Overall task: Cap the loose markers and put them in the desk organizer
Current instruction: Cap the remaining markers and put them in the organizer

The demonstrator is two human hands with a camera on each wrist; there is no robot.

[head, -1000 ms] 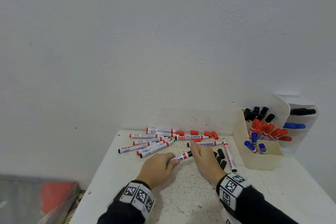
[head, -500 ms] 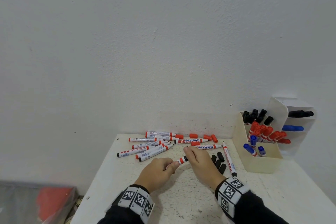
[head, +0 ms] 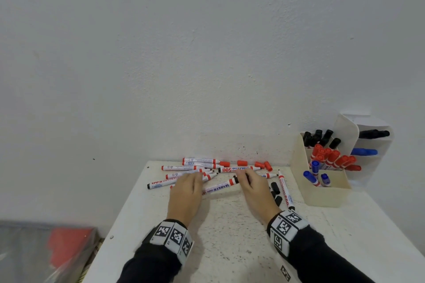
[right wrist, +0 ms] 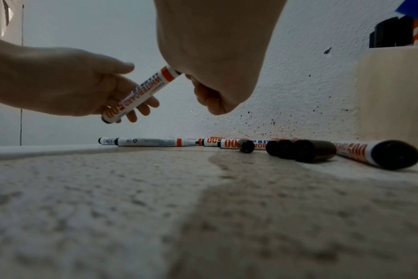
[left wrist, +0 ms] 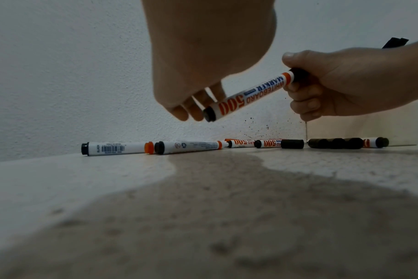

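We see a white marker (left wrist: 248, 96) with an orange band, orange "500", blue lettering and a black end. Red caps (head: 242, 163) and black caps (head: 275, 187) lie on the white, grey-speckled bench (head: 230, 236). The cream organizer (head: 322, 193) holds black, red and blue tops. Both wristbands (head: 174, 236) are white with black square patterns, over black sleeves (head: 156, 264).

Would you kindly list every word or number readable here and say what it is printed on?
"WHITEBOARD MARKER 500": held marker, gripped by the right hand and left hand.
"MARKER 500": loose marker on the desk.
"BLACK": leftmost marker in the left wrist view.
Barcodes, wristband tags and fine print: unreadable.
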